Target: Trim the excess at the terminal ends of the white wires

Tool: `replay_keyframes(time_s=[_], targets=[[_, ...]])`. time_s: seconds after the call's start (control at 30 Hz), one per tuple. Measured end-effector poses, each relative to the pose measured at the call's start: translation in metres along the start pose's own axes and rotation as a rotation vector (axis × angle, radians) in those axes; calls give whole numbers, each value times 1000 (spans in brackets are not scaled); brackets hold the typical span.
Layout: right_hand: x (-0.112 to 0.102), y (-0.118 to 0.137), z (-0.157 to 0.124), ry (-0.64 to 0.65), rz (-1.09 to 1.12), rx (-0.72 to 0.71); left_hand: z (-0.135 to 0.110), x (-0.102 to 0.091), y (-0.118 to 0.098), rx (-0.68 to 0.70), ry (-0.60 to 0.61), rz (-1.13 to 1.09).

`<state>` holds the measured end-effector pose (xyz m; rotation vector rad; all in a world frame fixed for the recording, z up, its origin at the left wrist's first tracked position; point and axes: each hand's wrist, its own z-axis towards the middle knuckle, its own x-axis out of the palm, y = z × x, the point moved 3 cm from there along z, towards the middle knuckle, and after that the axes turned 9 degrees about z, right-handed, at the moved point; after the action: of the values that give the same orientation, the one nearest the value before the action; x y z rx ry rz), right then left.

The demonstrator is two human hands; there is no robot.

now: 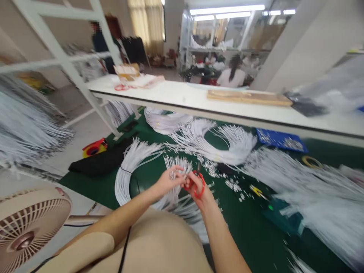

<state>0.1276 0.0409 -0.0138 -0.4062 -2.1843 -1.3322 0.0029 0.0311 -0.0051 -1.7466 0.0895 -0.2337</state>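
Red-handled scissors [203,186] are in my right hand [197,191], the finger loops around its fingers and the dark blades pointing up and away. My left hand [170,181] is closed in a pinch, its fingertips meeting those of the right hand. Small whitish bits show at the left fingers; what exactly is pinched is too blurred to make out. Just behind and beneath both hands lies a bundle of thin white cables [178,162]. A tied, curved bundle of white cables [123,182] lies to the left. Small white and metallic connector pieces [211,167] are scattered beyond the right hand.
A green work surface [241,227] carries more coiled cables [227,148], a blue tray [281,139] of small parts, yellow-handled cutters [257,190] and a tape roll [312,162]. A white shelf [182,94] crosses behind. At left stands a fan [31,223]. People are in the background.
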Motion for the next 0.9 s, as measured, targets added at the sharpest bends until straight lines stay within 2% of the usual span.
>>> replay_keyframes(time_s=[0.1, 0.2, 0.3, 0.43, 0.57, 0.73, 0.9], targets=[[2, -3, -4, -8, -127, -86, -7, -4, -1, -2, -15, 97], [-4, -5, -1, -65, -253, -204, -5, -6, 0, -70, -5, 125], [-14, -7, -2, -128, -438, -248, -4, -7, 0, -111, -18, 148], [-23, -4, -7, -154, -883, -308, -3, -7, 0, -115, -49, 169], [-22, -2, -9, -145, -1278, -319, -2, -7, 1, -107, -63, 163], [-15, -1, -10, -104, -1494, -330, -2, -7, 1, -94, -67, 158], [-16, 1, -12, -123, -1585, -325, -2, -9, 0, -67, -87, 203]])
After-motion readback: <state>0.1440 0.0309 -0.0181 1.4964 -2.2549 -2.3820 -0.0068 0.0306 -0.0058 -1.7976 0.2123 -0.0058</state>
